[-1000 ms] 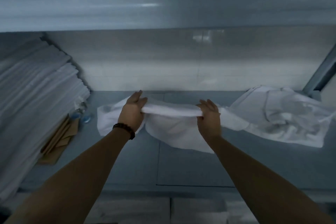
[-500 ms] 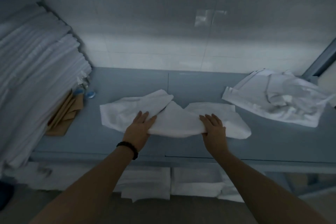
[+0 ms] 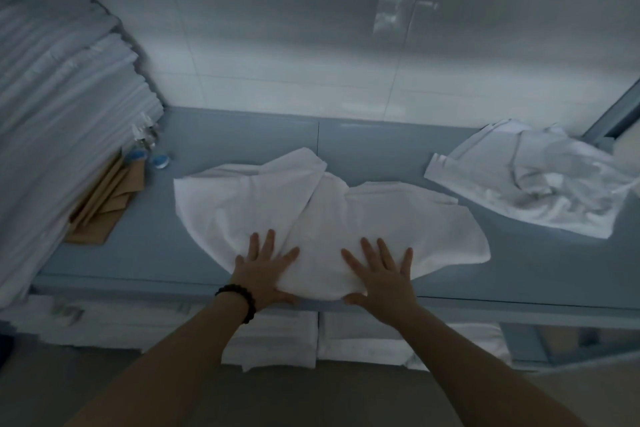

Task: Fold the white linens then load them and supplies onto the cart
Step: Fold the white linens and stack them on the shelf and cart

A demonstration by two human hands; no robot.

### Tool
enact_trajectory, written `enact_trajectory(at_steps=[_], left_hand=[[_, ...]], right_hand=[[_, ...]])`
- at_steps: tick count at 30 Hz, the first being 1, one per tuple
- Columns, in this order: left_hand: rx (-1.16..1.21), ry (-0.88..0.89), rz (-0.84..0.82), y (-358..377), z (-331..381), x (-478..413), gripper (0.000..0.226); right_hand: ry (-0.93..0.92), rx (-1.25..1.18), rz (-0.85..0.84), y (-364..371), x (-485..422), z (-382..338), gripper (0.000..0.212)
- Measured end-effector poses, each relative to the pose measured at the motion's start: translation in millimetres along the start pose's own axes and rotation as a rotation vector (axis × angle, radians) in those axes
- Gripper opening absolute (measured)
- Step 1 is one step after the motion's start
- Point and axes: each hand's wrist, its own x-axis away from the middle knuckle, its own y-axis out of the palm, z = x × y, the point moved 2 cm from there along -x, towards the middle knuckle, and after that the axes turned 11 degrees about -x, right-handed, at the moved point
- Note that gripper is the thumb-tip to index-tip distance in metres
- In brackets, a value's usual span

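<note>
My left hand (image 3: pixel 265 274): flat, palm down, fingers straight and spread. It presses on the near left part of the white linen (image 3: pixel 346 215) and grasps nothing.
My right hand (image 3: pixel 382 279): also flat and spread, palm down on the near right part of the same cloth, holding nothing. My thumb lies at the cloth's near edge.
Gap between my hands: a rounded fold of the linen lies between them, bulging toward me at the front lip of the shelf.
White linen: on the blue shelf (image 3: pixel 242 135), right in front of me. Most of it fans out beyond my fingertips in two lobes, left and right, with a creased ridge running up the middle.
Wrist: a dark beaded bracelet (image 3: pixel 239 295) sits on my left wrist, just short of the shelf edge.
Crumpled linen (image 3: pixel 540 184): a second white piece, rumpled, far to my right on the same shelf and well apart from my hands.
Folded stack (image 3: pixel 62 107): a tall pile of white linens at the left end of the shelf.
Brown paper (image 3: pixel 107 204): flat sheets lying at the foot of that stack.
Blue caps (image 3: pixel 160 160): small and blurred, beside the brown paper. I cannot tell what they belong to.
Lower shelf: folded white linens (image 3: pixel 363 340) lie beneath, under my forearms.
</note>
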Motion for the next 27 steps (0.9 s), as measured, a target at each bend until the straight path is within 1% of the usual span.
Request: enact_trajectory(at_steps=[5,8,11,14,16,18,21,22,23,25,27], left_hand=[[-0.003,0.04,-0.053,-9,-28,-42,0.106],[-0.04,0.064,-0.052,-19,-45,-69,0.101],[-0.073,0.031,-0.046,-32,-56,-90,0.096],[-0.112,-0.021,-0.033,-39,-54,-95,0.103],[-0.097,-0.021,0.021,-40,-44,-86,0.106],[-0.039,-0.02,0.094,-41,-28,-74,0.103],[0.096,-0.088,0.21,-42,7,-62,0.094],[0.14,-0.119,0.236,-41,21,-61,0.091],[0.182,-0.15,0.249,-39,36,-61,0.089],[0.255,-0.21,0.233,-31,62,-64,0.086],[0.269,-0.25,0.184,-21,75,-70,0.089]], right_hand=[[0.097,-0.046,-0.042,17,-27,-10,0.071],[0.164,-0.075,-0.05,25,-49,-18,0.068],[0.232,-0.144,-0.056,25,-70,-28,0.066],[0.278,-0.214,-0.07,20,-79,-39,0.065],[0.279,-0.25,-0.093,16,-76,-43,0.065],[0.269,-0.274,-0.058,7,-72,-39,0.066],[0.245,-0.226,0.167,-16,-71,-14,0.071],[0.234,-0.187,0.213,-24,-74,-1,0.072],[0.227,-0.148,0.226,-30,-79,13,0.074],[0.23,-0.092,0.173,-36,-89,40,0.076],[0.213,-0.059,0.075,-34,-96,59,0.077]])
